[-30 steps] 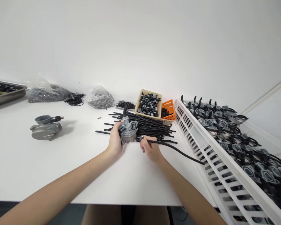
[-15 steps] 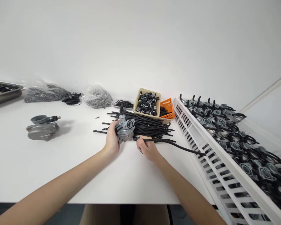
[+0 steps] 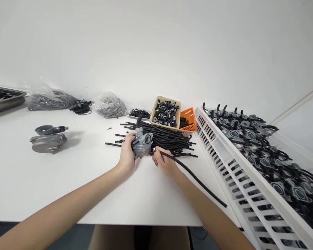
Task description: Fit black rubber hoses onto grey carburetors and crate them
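A grey metal carburetor [image 3: 144, 142] with a black rubber elbow on top is gripped by my left hand [image 3: 127, 152], raised over the table. Close at its right, my right hand [image 3: 165, 161] pinches a black rubber hose [image 3: 195, 178] near one end. That end lies against the lower right side of the carburetor; whether it is pushed on is hidden by my fingers. The hose's free end hangs down toward the table's front right. Behind both hands lies a pile of black hoses [image 3: 164, 136].
A white slatted crate [image 3: 224, 146] full of carburetors stands at right. Behind the hoses are a cream basket [image 3: 179, 119] of small parts and an orange basket [image 3: 194, 119]. Plastic bags [image 3: 111, 106], a metal tray [image 3: 14, 101] and another metal assembly [image 3: 48, 140] are further left.
The free end of the hose has swung down toward the table's front. My right hand has closed in slightly on the carburetor, which stays in my left hand. The view has shifted slightly.
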`<state>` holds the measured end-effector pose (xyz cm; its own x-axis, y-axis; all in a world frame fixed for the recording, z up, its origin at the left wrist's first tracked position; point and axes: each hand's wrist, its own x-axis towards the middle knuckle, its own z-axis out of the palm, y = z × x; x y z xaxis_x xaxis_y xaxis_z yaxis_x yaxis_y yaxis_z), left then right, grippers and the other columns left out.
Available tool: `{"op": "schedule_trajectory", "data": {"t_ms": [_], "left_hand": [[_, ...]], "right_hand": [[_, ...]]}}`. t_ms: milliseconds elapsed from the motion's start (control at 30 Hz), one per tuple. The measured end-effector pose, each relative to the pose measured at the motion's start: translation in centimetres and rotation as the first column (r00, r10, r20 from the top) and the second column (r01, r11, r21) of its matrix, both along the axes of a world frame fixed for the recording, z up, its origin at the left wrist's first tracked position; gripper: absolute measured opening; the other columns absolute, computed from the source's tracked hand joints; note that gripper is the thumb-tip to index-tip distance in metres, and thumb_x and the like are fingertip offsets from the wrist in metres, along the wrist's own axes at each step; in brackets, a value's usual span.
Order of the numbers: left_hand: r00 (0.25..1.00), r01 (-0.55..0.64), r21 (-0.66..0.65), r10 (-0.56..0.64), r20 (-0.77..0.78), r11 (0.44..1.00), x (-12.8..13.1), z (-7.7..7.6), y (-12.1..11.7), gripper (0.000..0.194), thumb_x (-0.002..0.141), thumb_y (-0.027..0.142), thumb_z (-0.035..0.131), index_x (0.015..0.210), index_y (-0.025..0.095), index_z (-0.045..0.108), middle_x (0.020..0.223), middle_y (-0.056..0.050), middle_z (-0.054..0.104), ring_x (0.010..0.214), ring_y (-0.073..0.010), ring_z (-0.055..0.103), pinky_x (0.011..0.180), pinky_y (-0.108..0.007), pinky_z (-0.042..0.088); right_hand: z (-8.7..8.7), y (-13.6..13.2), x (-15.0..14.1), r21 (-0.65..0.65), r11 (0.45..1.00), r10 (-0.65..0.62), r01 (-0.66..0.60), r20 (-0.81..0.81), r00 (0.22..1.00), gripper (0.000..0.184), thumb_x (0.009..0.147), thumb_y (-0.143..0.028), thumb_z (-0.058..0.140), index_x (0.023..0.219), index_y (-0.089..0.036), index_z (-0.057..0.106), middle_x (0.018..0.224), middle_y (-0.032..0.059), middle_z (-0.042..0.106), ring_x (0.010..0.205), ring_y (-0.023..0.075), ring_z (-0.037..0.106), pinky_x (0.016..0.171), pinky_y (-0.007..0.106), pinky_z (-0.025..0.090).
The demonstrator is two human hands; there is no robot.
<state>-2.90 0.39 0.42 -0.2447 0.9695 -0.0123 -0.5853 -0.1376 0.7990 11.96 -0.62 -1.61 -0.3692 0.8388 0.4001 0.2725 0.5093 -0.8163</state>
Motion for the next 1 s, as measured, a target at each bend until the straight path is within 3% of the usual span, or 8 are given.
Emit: {"op": "schedule_trajectory", "data": {"t_ms": [133,533,700,1000], "left_hand": [[0.998,-0.032,0.014,0.031,0.047,0.999,0.5,0.6,-0.6,0.016,0.071,0.032,0.059,0.079,0.019,0.062,0.069,0.004,0.062,0.058,-0.0117,0.056,0.048,-0.019,0.042],[0.975,-0.055,-0.181,0.092,0.202,0.982,0.6,1.4,-0.4,0.016,0.071,0.032,0.059,0.074,0.017,0.061,0.06,0.003,0.064,0.046,-0.0117,0.057,0.037,-0.018,0.04],[0.976,-0.026,-0.166,0.061,0.211,0.986,0.4,1.8,-0.3,0.016,0.074,0.032,0.056,0.076,0.017,0.06,0.063,0.001,0.065,0.05,-0.0144,0.06,0.042,-0.021,0.046],[0.984,0.015,-0.122,0.007,0.176,0.992,0.2,1.9,-0.2,0.019,0.072,0.034,0.057,0.077,0.016,0.06,0.067,0.0,0.066,0.056,-0.0165,0.063,0.05,-0.025,0.053]], "right_hand": [[0.0,-0.2,-0.2,0.036,0.999,-0.01,0.011,-0.036,0.999,0.031,0.096,-0.027,0.035,0.065,-0.023,0.031,0.053,-0.0047,0.04,0.047,0.0102,0.038,0.05,0.026,0.03],[-0.1,-0.7,-0.5,-0.025,0.998,0.06,-0.062,-0.092,0.994,0.031,0.097,-0.027,0.032,0.067,-0.023,0.024,0.053,-0.0061,0.033,0.049,0.0102,0.03,0.052,0.028,0.026],[0.2,-0.7,-0.5,-0.055,0.994,0.088,-0.094,-0.104,0.991,0.034,0.097,-0.03,0.034,0.064,-0.023,0.028,0.052,-0.0055,0.037,0.048,0.0098,0.032,0.053,0.028,0.028],[0.6,0.8,0.1,-0.104,0.987,0.086,-0.12,-0.287,0.954,0.045,0.09,-0.039,0.047,0.05,-0.02,0.04,0.062,0.0002,0.043,0.058,0.0122,0.044,0.055,0.029,0.036]]}}
